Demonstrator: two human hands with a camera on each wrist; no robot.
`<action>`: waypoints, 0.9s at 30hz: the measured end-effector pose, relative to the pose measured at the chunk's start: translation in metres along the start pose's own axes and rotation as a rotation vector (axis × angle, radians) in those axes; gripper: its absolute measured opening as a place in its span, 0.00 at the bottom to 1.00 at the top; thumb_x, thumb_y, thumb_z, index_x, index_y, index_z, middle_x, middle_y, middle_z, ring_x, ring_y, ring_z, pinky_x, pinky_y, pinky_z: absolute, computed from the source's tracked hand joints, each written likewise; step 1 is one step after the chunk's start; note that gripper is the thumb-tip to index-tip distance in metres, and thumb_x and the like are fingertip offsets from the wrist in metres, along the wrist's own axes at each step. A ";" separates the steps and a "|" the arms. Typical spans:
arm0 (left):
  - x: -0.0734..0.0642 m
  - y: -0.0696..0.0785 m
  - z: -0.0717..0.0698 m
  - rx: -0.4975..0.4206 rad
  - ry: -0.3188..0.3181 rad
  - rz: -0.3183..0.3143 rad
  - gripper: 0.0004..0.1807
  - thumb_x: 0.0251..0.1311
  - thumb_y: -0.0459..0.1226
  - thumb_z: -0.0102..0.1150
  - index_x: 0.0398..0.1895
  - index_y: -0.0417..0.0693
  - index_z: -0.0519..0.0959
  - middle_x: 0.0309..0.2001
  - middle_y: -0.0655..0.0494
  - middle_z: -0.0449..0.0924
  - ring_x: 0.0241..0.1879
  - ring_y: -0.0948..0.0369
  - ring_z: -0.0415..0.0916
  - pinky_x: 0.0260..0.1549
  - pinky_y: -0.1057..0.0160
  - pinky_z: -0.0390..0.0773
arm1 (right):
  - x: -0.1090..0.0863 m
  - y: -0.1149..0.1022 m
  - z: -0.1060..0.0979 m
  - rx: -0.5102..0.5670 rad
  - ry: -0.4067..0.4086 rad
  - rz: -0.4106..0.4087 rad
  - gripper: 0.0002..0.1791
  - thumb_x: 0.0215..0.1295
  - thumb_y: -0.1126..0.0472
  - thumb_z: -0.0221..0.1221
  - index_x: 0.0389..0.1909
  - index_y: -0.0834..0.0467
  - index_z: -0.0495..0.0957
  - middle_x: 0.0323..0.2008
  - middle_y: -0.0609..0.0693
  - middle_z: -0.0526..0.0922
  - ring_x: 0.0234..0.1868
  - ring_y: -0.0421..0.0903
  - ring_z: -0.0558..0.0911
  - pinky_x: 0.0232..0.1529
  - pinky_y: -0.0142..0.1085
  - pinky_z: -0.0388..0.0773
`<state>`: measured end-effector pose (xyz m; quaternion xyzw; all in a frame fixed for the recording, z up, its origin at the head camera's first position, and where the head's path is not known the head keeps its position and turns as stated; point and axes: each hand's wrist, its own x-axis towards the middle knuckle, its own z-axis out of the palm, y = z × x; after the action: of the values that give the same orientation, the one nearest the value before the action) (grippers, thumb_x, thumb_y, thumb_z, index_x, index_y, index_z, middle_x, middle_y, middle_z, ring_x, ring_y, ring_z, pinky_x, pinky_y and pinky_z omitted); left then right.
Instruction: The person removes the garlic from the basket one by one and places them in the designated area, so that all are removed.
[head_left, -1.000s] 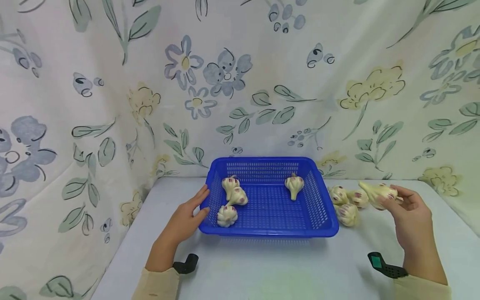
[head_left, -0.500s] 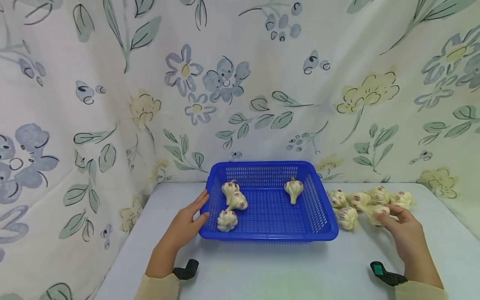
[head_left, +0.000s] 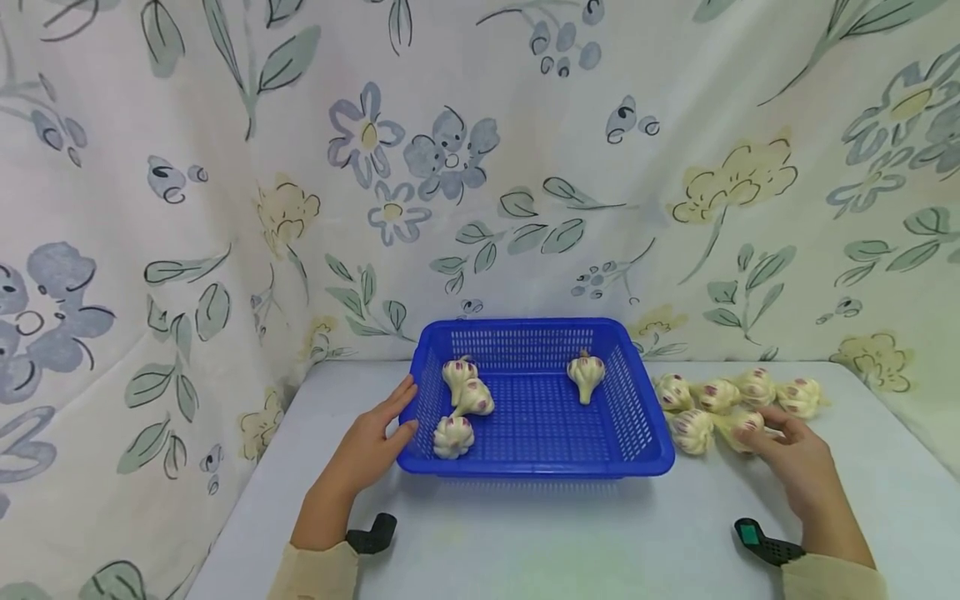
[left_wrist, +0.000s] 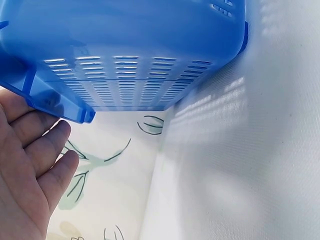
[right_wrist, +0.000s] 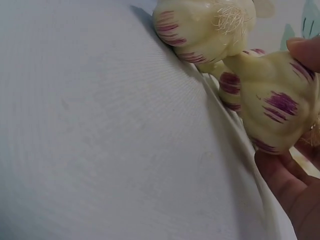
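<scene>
With thumb and fingertips my right hand (head_left: 801, 468) holds a garlic bulb (head_left: 742, 433), pale with purple streaks, at the front of a group on the table. The right wrist view shows that garlic bulb (right_wrist: 275, 102) pinched across its sides, its stem toward a neighbouring bulb (right_wrist: 200, 27). My left hand (head_left: 367, 446) lies against the left rim of a blue plastic basket (head_left: 536, 469), fingers extended. From below, the left wrist view shows the left hand (left_wrist: 32, 160) with straight fingers by the basket's rim (left_wrist: 60, 102).
Inside the basket, garlic bulbs (head_left: 453, 436) sit along the left, and a single bulb (head_left: 586, 371) stands at the back right. Several more bulbs (head_left: 756, 386) lie right of the basket. A floral curtain (head_left: 480, 167) rises behind the white table (head_left: 525, 542).
My right hand has brought the garlic bulb down and left, from above the table to beside the other bulbs. The left hand stays at the basket's rim.
</scene>
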<state>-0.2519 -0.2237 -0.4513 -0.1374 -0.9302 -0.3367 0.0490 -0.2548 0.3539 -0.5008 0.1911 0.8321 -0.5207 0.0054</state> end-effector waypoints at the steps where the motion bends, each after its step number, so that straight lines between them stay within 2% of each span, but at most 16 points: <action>1: 0.000 0.000 0.000 -0.002 0.000 -0.002 0.32 0.69 0.43 0.52 0.75 0.50 0.61 0.77 0.61 0.52 0.74 0.53 0.58 0.68 0.47 0.63 | 0.000 0.000 0.001 -0.008 -0.005 0.001 0.44 0.58 0.37 0.65 0.73 0.47 0.61 0.60 0.45 0.66 0.48 0.35 0.66 0.45 0.33 0.70; 3: 0.000 0.001 -0.001 -0.006 -0.002 -0.006 0.32 0.69 0.43 0.52 0.75 0.50 0.60 0.77 0.61 0.52 0.74 0.53 0.58 0.68 0.46 0.63 | 0.001 -0.001 0.002 -0.015 -0.013 0.004 0.47 0.57 0.37 0.65 0.75 0.47 0.59 0.63 0.50 0.64 0.51 0.38 0.67 0.50 0.41 0.70; 6: 0.001 0.002 -0.001 -0.011 -0.007 -0.015 0.32 0.69 0.43 0.52 0.75 0.50 0.60 0.77 0.62 0.52 0.74 0.53 0.57 0.67 0.46 0.63 | 0.001 -0.001 0.003 -0.013 -0.016 0.011 0.48 0.57 0.36 0.65 0.75 0.46 0.58 0.65 0.51 0.64 0.54 0.44 0.67 0.54 0.50 0.69; 11: 0.000 0.003 -0.002 -0.010 -0.012 -0.020 0.32 0.69 0.42 0.52 0.75 0.50 0.60 0.77 0.61 0.52 0.73 0.52 0.58 0.67 0.46 0.64 | 0.001 -0.002 0.006 0.006 -0.018 0.029 0.50 0.55 0.36 0.66 0.76 0.46 0.57 0.69 0.57 0.60 0.63 0.57 0.63 0.61 0.61 0.66; 18: 0.000 0.004 -0.003 -0.015 -0.007 -0.011 0.32 0.69 0.42 0.52 0.75 0.49 0.60 0.77 0.60 0.53 0.73 0.52 0.58 0.67 0.47 0.64 | 0.000 -0.003 0.009 -0.004 -0.016 0.014 0.52 0.56 0.36 0.66 0.77 0.49 0.54 0.72 0.63 0.56 0.67 0.64 0.60 0.59 0.60 0.67; 27: 0.000 0.002 -0.001 -0.024 -0.007 -0.009 0.32 0.69 0.42 0.52 0.75 0.50 0.60 0.77 0.61 0.52 0.73 0.52 0.58 0.67 0.47 0.64 | 0.000 0.000 0.010 0.014 -0.037 0.005 0.51 0.57 0.36 0.65 0.78 0.47 0.52 0.75 0.61 0.53 0.69 0.66 0.57 0.63 0.64 0.63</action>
<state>-0.2515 -0.2231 -0.4496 -0.1351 -0.9269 -0.3476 0.0424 -0.2569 0.3454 -0.5054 0.1836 0.8278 -0.5298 0.0207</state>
